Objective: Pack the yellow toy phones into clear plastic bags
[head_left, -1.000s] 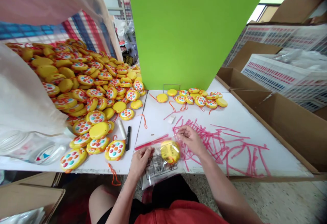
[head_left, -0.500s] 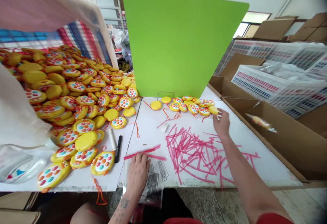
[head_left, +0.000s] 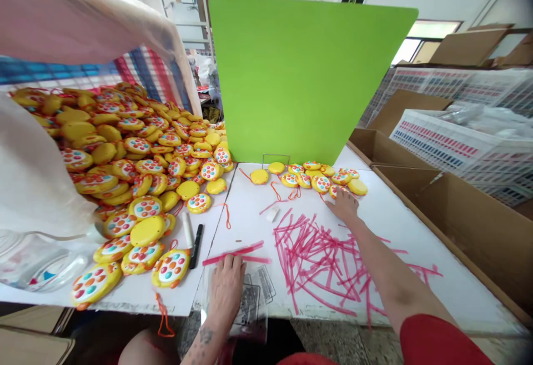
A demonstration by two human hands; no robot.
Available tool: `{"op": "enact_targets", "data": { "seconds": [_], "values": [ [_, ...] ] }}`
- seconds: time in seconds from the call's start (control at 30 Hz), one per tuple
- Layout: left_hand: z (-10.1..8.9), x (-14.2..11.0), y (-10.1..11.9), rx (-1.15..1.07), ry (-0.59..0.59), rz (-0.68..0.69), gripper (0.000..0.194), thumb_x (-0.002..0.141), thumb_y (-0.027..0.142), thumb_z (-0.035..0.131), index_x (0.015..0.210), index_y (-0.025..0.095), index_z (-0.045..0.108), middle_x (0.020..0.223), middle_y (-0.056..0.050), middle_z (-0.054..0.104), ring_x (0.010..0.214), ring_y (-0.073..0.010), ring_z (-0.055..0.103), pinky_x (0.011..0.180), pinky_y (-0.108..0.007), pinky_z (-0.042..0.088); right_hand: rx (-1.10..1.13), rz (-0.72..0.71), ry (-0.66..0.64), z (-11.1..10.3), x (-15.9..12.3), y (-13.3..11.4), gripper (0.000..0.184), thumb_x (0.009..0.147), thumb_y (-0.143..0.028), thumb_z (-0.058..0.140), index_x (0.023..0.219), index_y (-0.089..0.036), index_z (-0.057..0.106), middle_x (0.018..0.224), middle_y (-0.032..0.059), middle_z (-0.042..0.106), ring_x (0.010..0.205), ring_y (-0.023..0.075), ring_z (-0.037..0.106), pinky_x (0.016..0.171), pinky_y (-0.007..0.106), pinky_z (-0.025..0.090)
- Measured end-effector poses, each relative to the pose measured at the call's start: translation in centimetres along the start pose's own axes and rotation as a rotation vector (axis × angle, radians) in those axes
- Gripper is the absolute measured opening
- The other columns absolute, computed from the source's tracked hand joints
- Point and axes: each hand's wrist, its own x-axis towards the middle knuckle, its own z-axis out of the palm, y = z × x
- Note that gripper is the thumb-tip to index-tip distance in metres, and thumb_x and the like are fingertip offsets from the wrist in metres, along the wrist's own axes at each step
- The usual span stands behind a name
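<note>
My left hand lies flat, fingers stretched out, on a clear printed plastic bag at the table's front edge. Its fingertips touch the bag near a pink strip along the top. Reaching forward, my right hand has its fingers apart over a yellow oval toy with coloured dots, partly hidden by the fingers. Just right of that hand, a plain yellow toy lies dotless side up. More such toys, some with orange cords, form a row before the green board.
A large heap of yellow toys spills from a bag on the left. Pink strips are scattered mid-table. A black marker and white pen lie left. The green board stands behind; an open cardboard box is right.
My right hand has moved left from the plain yellow toy at the row's end to a dotted one. A wrapped toy seen over the cardboard box is gone from view. My left hand stays put.
</note>
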Motion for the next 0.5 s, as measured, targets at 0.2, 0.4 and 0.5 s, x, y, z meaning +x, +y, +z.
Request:
{"op": "enact_targets", "data": {
  "seconds": [0.2,0.4,0.5],
  "values": [
    [-1.3,0.9,0.2,-0.044,-0.166,-0.037,0.02,0.096,0.025,0.04,0.104,0.017,0.057,0.098,-0.008,0.055,0.083,-0.0213,0.059,0.061,-0.029,0.04,-0.26,-0.081,0.092,-0.4,-4.6,0.3,0.051,0.082,-0.052,0.064,0.115,-0.014,0.056,0.117,0.0194,0.052,0.11,0.0355,0.046,0.092,0.047,0.034],
    [-1.2,1.1,-0.1,0.003,-0.109,0.018,0.013,0.092,0.024,0.049,0.093,0.016,0.059,0.093,-0.009,0.057,0.092,-0.0253,0.054,0.074,-0.036,0.041,-0.155,-0.145,0.001,-1.7,-5.2,1.3,0.048,0.079,-0.038,0.064,0.117,-0.012,0.051,0.11,0.0174,0.055,0.099,0.0307,0.053,0.085,0.039,0.04],
    [-0.9,0.8,-0.1,0.024,-0.036,0.064,0.009,0.091,0.022,0.051,0.092,0.016,0.058,0.094,-0.008,0.057,0.091,-0.0249,0.051,0.078,-0.037,0.041,0.099,-0.004,-0.028,-2.8,-5.0,1.5,0.055,0.076,-0.03,0.063,0.126,-0.015,0.046,0.104,0.0133,0.058,0.089,0.0275,0.058,0.079,0.037,0.044]
  ]
}}
